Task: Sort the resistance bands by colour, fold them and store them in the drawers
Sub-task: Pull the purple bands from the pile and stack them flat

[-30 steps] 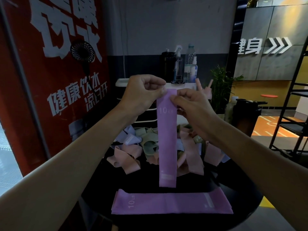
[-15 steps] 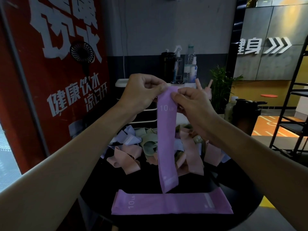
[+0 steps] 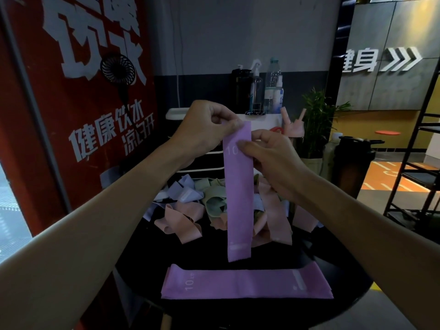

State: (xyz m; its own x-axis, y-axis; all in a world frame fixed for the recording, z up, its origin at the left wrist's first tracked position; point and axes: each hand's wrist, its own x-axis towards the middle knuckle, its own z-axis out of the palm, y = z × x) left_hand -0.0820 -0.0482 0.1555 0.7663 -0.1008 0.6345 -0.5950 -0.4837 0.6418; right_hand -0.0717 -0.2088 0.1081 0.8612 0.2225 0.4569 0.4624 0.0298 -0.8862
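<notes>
Lifted clear, flat purple band (image 3: 238, 194) hangs from both hands (image 3: 240, 139).

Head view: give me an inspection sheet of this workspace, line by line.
Surface: round black table.
Job's things: purple resistance band hanging upright; flat purple bands lying crosswise on the table's near edge; white drawer unit behind.
Clutter: loose heap of pink, green and pale blue bands.
Grippers: left hand and right hand pinch the hanging band's top.
Cables: black cord under the small black fan.
Surroundings: bottles, potted plant, black metal shelving.
</notes>
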